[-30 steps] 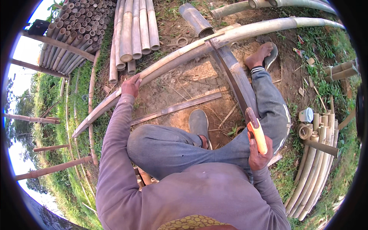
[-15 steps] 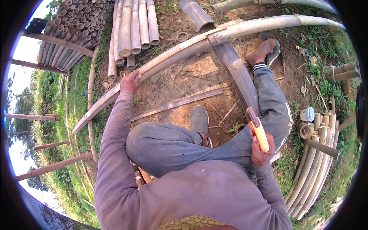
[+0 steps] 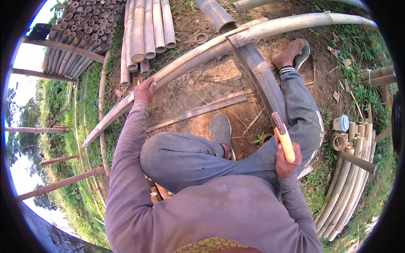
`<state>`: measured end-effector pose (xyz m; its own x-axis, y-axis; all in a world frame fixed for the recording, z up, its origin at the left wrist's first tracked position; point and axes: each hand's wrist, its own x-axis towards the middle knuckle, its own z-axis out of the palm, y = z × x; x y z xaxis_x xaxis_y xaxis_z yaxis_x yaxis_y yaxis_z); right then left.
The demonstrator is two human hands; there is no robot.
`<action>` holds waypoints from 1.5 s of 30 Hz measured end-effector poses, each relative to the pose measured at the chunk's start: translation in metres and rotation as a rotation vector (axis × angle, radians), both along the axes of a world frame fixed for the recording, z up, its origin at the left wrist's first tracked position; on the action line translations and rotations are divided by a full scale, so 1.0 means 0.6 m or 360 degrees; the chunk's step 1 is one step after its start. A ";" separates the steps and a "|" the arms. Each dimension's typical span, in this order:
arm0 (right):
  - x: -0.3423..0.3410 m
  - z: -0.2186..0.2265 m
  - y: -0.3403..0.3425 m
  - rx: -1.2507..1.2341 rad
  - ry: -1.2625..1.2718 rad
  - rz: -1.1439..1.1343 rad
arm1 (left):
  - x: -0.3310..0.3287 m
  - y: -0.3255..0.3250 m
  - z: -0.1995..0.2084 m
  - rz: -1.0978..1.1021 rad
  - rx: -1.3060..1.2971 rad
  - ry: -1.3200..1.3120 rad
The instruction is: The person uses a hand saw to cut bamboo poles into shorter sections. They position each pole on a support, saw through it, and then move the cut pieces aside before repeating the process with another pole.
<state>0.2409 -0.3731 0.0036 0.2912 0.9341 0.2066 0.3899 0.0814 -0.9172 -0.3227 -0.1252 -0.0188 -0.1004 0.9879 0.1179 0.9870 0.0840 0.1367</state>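
Observation:
A long pale bamboo pole runs from lower left to upper right in front of me, with a strip along its upper side that looks split off. My left hand is closed round the pole left of the middle. In my right hand is the orange handle of a hand saw. The saw's dark blade reaches up and left, and its tip end lies at the pole. Under the pole there, a thick grey bamboo piece lies beside the blade, next to my outstretched leg.
Several cut bamboo poles lie at the upper left, near a large stack of bamboo. A flat bamboo strip lies on the dirt. At the right are a bundle of poles and a white cup.
The saw has shifted very slightly along its cut line at the pole. My left hand keeps the same grip; the whole view has moved a little.

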 end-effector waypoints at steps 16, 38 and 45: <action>0.018 0.010 0.047 0.0168 0.0063 -0.0171 | 0.008 -0.081 -0.047 -0.0253 0.0538 0.0097; -0.030 0.035 0.101 0.0084 0.0294 0.0108 | 0.447 0.244 0.057 -0.0057 -0.0635 -0.0361; -0.074 0.009 0.179 0.0284 -0.0004 0.0264 | 0.444 0.277 0.061 0.0051 -0.0869 -0.0425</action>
<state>0.1963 -0.2659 0.0093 0.1364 0.9177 0.3731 0.3598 0.3050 -0.8818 -0.0562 0.0412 0.0181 -0.0874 0.8946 -0.4382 0.9204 0.2408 0.3079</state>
